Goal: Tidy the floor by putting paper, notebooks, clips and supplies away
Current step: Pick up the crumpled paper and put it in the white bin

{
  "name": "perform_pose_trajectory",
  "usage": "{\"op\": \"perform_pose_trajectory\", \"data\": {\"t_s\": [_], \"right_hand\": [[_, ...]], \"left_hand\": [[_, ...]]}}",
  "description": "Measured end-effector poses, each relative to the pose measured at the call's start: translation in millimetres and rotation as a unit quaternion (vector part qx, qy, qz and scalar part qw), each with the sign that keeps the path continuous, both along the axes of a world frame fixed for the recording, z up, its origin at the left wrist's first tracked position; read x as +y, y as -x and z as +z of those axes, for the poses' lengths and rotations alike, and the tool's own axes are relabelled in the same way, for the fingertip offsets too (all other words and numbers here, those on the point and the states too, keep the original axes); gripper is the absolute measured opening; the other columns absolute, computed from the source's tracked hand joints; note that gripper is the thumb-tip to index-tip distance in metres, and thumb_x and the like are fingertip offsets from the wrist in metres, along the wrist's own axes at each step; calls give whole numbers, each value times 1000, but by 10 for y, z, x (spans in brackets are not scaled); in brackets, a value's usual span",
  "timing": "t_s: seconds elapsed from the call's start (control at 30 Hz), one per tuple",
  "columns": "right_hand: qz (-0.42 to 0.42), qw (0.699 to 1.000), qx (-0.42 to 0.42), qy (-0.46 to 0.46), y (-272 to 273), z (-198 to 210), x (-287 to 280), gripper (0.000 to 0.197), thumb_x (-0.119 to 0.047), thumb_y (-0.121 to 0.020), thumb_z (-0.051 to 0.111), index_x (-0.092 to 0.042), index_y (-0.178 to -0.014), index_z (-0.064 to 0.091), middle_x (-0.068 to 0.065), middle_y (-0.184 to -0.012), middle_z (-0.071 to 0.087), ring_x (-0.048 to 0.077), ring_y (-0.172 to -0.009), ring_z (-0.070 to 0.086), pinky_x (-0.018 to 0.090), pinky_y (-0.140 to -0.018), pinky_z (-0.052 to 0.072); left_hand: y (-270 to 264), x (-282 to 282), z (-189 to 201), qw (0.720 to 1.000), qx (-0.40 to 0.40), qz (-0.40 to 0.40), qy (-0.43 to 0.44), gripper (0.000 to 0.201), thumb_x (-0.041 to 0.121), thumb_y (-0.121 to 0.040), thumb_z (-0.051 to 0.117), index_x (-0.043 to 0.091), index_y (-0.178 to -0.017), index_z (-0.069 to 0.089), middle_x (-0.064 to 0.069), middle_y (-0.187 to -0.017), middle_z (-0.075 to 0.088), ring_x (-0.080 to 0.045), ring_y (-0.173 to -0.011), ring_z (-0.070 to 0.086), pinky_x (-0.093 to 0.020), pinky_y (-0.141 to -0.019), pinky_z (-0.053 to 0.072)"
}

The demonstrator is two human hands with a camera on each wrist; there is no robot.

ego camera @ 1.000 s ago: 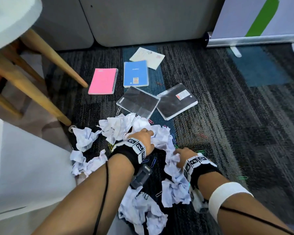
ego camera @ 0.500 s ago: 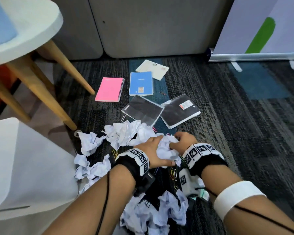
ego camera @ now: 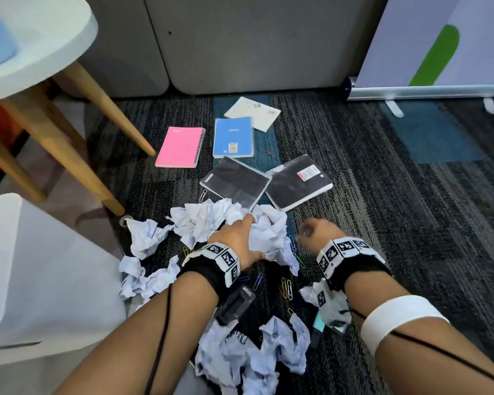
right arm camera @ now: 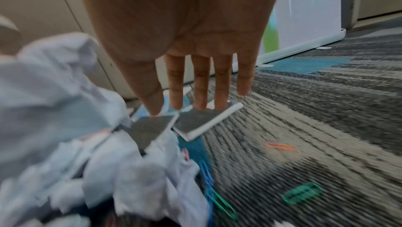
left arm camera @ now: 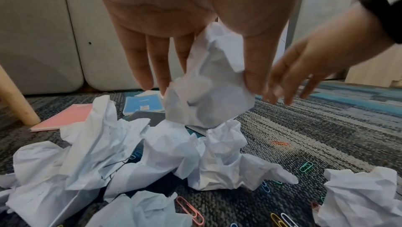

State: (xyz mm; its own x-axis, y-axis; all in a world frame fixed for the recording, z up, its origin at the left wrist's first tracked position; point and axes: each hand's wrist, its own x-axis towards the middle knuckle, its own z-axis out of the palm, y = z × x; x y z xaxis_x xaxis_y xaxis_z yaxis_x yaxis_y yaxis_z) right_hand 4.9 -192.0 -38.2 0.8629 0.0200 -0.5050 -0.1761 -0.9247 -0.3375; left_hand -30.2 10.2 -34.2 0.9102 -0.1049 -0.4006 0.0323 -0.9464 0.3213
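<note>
My left hand [ego camera: 253,238] grips a crumpled white paper ball [ego camera: 268,232], pinched between fingers and thumb in the left wrist view [left arm camera: 208,89] just above a heap of crumpled paper [left arm camera: 165,151]. To its right my right hand [ego camera: 314,230] hovers with straight fingers [right arm camera: 201,84] and holds nothing. More paper wads [ego camera: 143,238] lie to the left and near my forearms [ego camera: 251,357]. Coloured paper clips [ego camera: 285,286] are scattered on the carpet. Beyond lie a pink notebook [ego camera: 180,146], a blue one [ego camera: 233,136], a cream one [ego camera: 253,112] and two black ones [ego camera: 236,181].
A round white table on wooden legs [ego camera: 111,115] stands at the left, with a white seat [ego camera: 40,280] below it. Grey cabinets [ego camera: 240,44] close off the back. A banner stand's base [ego camera: 428,91] runs along the back right. Bare carpet [ego camera: 411,209] stretches to the right.
Half a second ago both hands squeezed the paper ball together. My right hand has since let go and moved right, while the left keeps hold of the ball.
</note>
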Motion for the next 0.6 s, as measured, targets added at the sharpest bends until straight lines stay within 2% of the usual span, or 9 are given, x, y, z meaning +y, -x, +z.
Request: {"op": "perform_pose_trajectory", "data": {"t_s": [0.07, 0.13, 0.27, 0.37, 0.47, 0.53, 0.6], "right_hand": [[37, 994, 75, 67, 89, -166, -89, 38, -31, -80, 66, -23, -116, 57, 8, -123, 52, 26, -101, 59, 38, -92, 51], [59, 982, 137, 112, 191, -339, -171, 55, -33, -74, 72, -25, -125, 51, 9, -129, 44, 31, -114, 55, 41, -99, 47], [101, 961, 194, 170, 359, -635, -269, 71, -45, -60, 73, -31, -125, 48, 8, -131, 41, 35, -115, 54, 44, -97, 47], [127, 950, 220, 182, 407, -793, -304, 82, -38, -56, 76, -34, -130, 42, 11, -137, 35, 40, -119, 51, 53, -96, 47], [137, 948, 207, 200, 459, -911, -321, 76, -38, -61, 73, -33, -130, 43, 12, -137, 37, 40, -122, 49, 55, -96, 46], [115, 955, 187, 199, 488, -997, -316, 63, -48, -64, 70, -34, -122, 49, 8, -132, 46, 36, -120, 51, 56, -94, 47], [101, 962, 171, 189, 508, -1041, -320, 61, -56, -59, 67, -30, -112, 54, 5, -126, 57, 32, -113, 57, 57, -89, 49]], "left_hand": [[5, -25, -27, 1000, 6, -4, -5, 70, 53, -76, 67, 26, -130, 31, -4, -129, 52, -27, -118, 52, -40, -93, 47], [9, -50, -55, 1000, 9, -8, -13, 69, 52, -76, 67, 26, -129, 31, -4, -127, 53, -27, -116, 53, -41, -92, 47], [13, -92, -126, 1000, 22, -4, -14, 68, 51, -76, 67, 26, -128, 32, -3, -125, 54, -26, -114, 54, -41, -92, 47], [25, -134, -160, 999, 30, 0, -17, 68, 52, -75, 68, 26, -128, 32, -3, -123, 55, -27, -112, 54, -41, -92, 47], [52, -169, -188, 999, 32, -2, -27, 69, 52, -75, 68, 26, -129, 33, -3, -122, 56, -26, -111, 55, -38, -90, 47], [64, -180, -215, 999, 38, -1, -30, 69, 51, -76, 68, 26, -130, 32, -3, -122, 56, -26, -111, 56, -37, -89, 46], [74, -184, -232, 999, 40, 0, -31, 70, 52, -75, 68, 27, -129, 33, -3, -121, 56, -25, -111, 56, -36, -89, 47]]}}
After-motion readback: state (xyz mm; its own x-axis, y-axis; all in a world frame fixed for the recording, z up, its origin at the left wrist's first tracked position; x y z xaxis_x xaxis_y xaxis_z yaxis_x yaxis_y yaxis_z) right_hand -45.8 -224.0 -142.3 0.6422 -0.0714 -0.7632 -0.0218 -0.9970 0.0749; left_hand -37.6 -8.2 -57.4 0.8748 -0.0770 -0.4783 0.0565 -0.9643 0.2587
